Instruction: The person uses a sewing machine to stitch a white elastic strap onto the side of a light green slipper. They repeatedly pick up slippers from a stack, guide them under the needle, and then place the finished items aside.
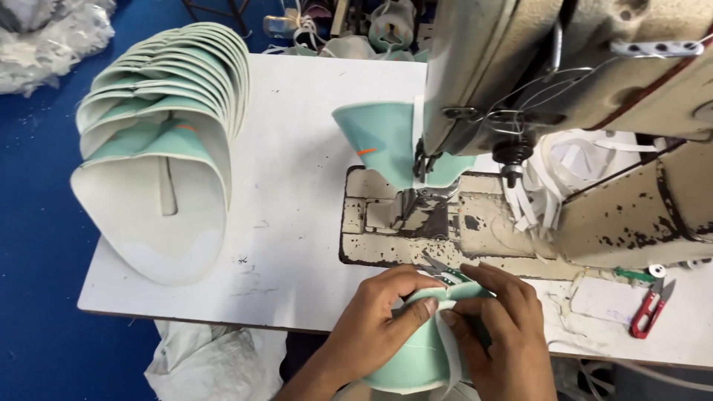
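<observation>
My left hand [375,315] and my right hand [497,327] together grip a curved teal and white fabric piece [416,360] at the table's front edge. A white tape strip [449,356] runs down its seam between my thumbs. Small metal snips [438,266] poke out just above my fingers. Another teal piece [382,141] stands under the presser foot [412,200] of the sewing machine [564,89].
A stack of several folded teal and white pieces [160,134] fills the left of the white table [297,223]. Red thread snips [650,308] lie at the right front. Loose white tape [549,178] hangs by the machine. White bags sit on the blue floor [37,260].
</observation>
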